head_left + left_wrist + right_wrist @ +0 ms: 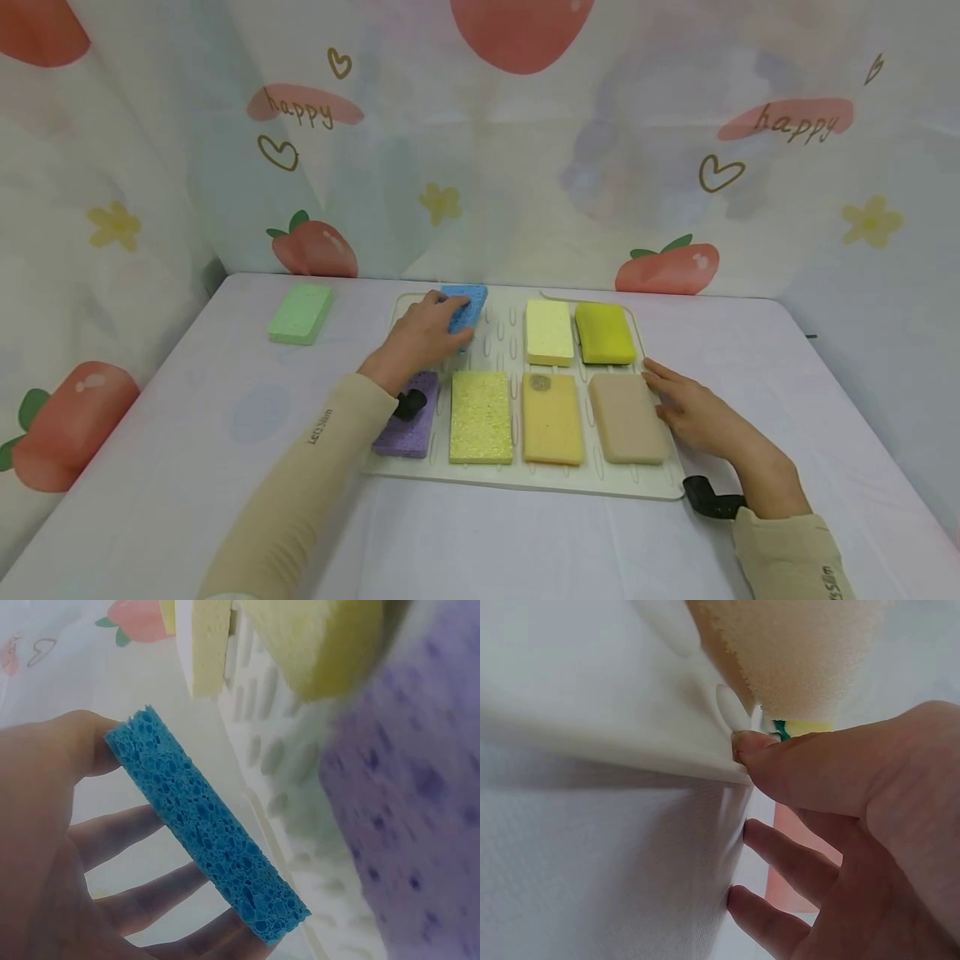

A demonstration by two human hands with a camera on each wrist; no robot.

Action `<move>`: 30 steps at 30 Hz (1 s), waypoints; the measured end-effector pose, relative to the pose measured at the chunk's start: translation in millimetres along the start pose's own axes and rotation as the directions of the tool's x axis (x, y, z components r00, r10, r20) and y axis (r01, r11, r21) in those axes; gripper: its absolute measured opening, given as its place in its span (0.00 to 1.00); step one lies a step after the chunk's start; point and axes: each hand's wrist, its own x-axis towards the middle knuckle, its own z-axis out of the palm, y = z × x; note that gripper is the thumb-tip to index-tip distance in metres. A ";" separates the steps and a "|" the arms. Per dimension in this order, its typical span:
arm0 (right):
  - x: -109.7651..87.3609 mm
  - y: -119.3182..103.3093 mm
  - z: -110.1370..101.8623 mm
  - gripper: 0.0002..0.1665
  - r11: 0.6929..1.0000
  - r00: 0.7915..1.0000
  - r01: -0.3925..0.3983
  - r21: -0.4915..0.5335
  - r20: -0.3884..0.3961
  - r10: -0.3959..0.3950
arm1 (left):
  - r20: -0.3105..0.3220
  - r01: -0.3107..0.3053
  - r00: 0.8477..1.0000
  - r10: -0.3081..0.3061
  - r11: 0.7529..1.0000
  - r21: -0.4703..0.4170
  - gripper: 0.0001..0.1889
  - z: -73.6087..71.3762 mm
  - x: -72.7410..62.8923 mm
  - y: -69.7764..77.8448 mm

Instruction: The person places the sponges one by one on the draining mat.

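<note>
My left hand (431, 329) pinches a blue sponge (206, 825) by its edges, thumb on one side and fingers on the other. It holds the sponge at the back left part of a white ribbed tray (495, 479); whether the sponge touches the tray cannot be told. Below that wrist lies a purple sponge (420, 433), partly covered by the black wrist camera. At the tray's right edge rests my right hand (697, 415), its thumb touching the rim and other fingertips on the tablecloth. A beige sponge (628, 421) lies just beside it on the tray.
On the tray's front row are a speckled yellow-green sponge (481, 417) and an orange-yellow sponge (552, 421). Behind them sit a pale yellow sponge (548, 332) and a bright yellow sponge (604, 332). A light green sponge (300, 314) lies on the white tablecloth (225, 467), left of the tray.
</note>
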 end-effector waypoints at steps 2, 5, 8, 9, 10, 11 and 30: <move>0.1 0.4 0.7 0.32 1.000 1.000 0.004 -0.001 -0.002 -0.004 | 0.004 0.001 1.000 -0.001 1.000 0.000 0.29 1.8 0.8 3.3; -0.3 0.4 1.3 0.32 1.000 1.000 0.006 -0.005 -0.003 -0.006 | 0.008 -0.002 1.000 0.002 1.000 -0.004 0.29 5.0 2.3 8.7; -0.4 -0.1 1.0 0.32 1.000 1.000 0.002 -0.011 0.001 -0.002 | 0.014 -0.004 1.000 0.004 1.000 -0.007 0.29 8.3 4.7 14.1; -0.5 -0.1 0.9 0.32 1.000 1.000 0.003 -0.014 0.001 -0.003 | 0.017 -0.004 1.000 0.005 1.000 -0.009 0.29 9.4 5.5 16.0; -0.6 -0.1 0.6 0.32 1.000 1.000 0.000 -0.013 0.003 0.000 | 0.019 -0.007 1.000 0.008 1.000 -0.012 0.29 10.6 6.4 17.7; -0.6 -0.5 0.2 0.32 1.000 1.000 -0.003 -0.013 0.006 0.003 | 0.025 -0.009 1.000 0.009 1.000 -0.015 0.29 11.7 7.2 19.5; 1.6 0.1 0.2 0.31 0.999 0.999 0.037 -0.019 -0.011 -0.037 | 0.099 0.040 0.994 -0.051 0.992 0.116 0.28 31.6 16.8 39.0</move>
